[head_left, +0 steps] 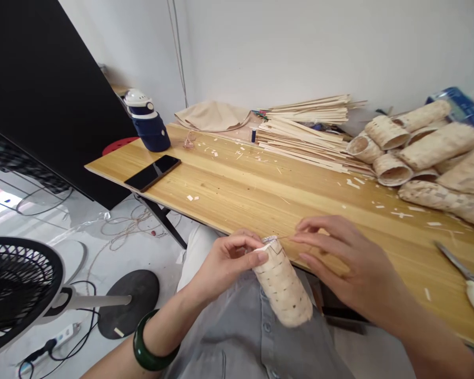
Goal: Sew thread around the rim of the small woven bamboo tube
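A pale woven tube (285,287) of thin, flat strips rests slanted against the grey clothing over my lap. Its upper rim is pinched by my left hand (231,258), thumb outside and the fingers at the opening. Just right of that rim, my right hand (339,258) has its thumb and fingers apart. A thin strand (283,237) runs from the rim toward the right fingertips; whether they grip it is too fine to make out. A dark green bangle (142,342) circles my left wrist.
Scissors (456,263) lie on the wooden table (229,181) at right. Several woven tubes (438,150) are piled at the back right beside bundled strips (300,142). A phone (153,172), blue jug (150,129) and thread spool (253,135) stand farther left. A fan (19,295) is at lower left.
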The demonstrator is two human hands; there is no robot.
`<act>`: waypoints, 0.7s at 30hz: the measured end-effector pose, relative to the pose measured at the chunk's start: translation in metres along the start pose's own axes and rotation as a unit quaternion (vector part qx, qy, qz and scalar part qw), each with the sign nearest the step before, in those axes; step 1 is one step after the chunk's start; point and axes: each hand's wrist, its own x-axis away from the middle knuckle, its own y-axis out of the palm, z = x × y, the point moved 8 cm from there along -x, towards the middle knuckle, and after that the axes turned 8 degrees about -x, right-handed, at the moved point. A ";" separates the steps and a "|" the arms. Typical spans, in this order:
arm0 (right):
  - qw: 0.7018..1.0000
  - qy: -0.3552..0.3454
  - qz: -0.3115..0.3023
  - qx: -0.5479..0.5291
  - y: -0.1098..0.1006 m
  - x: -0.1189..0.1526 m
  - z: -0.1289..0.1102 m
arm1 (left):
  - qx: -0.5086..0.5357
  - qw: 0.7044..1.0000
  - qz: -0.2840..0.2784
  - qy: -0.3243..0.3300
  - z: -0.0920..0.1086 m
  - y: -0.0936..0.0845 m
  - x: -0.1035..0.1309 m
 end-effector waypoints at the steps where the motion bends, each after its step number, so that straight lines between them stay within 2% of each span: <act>1: 0.998 -0.026 0.039 0.032 -0.002 0.003 -0.007 | -0.002 1.000 0.011 -0.002 0.001 -0.002 0.001; 3: 0.992 -0.074 0.082 0.066 0.002 0.007 -0.019 | -0.010 1.000 0.014 -0.005 0.002 -0.002 0.003; 6: 0.986 -0.133 0.078 0.070 0.021 0.008 -0.027 | -0.014 1.000 -0.006 -0.007 0.001 0.002 0.005; 10: 0.980 -0.167 0.078 0.068 0.036 0.011 -0.029 | -0.044 0.999 -0.019 -0.026 -0.005 0.003 0.006; 13: 0.973 -0.195 0.105 0.071 0.029 0.018 -0.043 | -0.068 0.996 -0.030 -0.046 -0.009 0.003 0.004; 15: 0.970 -0.195 0.139 0.041 0.016 0.023 -0.057 | -0.092 0.995 -0.009 -0.044 -0.007 0.000 0.002; 16: 0.972 -0.176 0.156 0.002 0.008 0.024 -0.060 | -0.103 0.994 0.006 -0.038 -0.005 -0.002 0.001; 18: 0.970 -0.097 0.186 -0.125 -0.006 0.026 -0.056 | -0.118 0.992 0.021 -0.039 -0.003 -0.004 0.000; 19: 0.956 -0.045 0.190 -0.218 -0.009 0.027 -0.049 | -0.121 0.992 0.021 -0.042 -0.002 -0.003 0.000; 21: 0.891 0.056 0.170 -0.417 -0.007 0.036 -0.032 | -0.124 0.991 0.022 -0.050 -0.001 -0.003 0.001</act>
